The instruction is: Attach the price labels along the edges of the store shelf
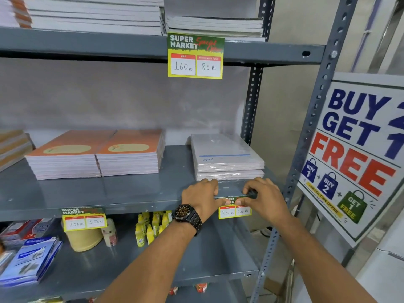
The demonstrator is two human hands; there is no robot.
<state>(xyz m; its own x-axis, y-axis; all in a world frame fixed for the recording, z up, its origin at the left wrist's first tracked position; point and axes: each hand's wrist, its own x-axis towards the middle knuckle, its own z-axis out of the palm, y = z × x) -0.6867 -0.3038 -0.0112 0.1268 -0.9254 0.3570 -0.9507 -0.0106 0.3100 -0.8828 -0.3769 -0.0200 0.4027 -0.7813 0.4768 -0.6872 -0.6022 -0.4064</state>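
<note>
Both hands up at the front edge of the middle shelf [109,204], right end. Left hand [202,199], w/ a dark wristwatch [188,216], and right hand [265,200] pinch the top of a price label [235,209] against the edge, thumbs in front, fingers over the top. Label reads 200 / 100 Rs. Just behind: a wrapped stack of white notebooks [227,158]. Orange notebooks [96,154] sit further left. Another label [84,218], 700 / 350, hangs on the same edge; a third [195,56], 160 / 80, on the shelf above. Buy-2-get-1 poster [354,154] on the right upright.
</note>
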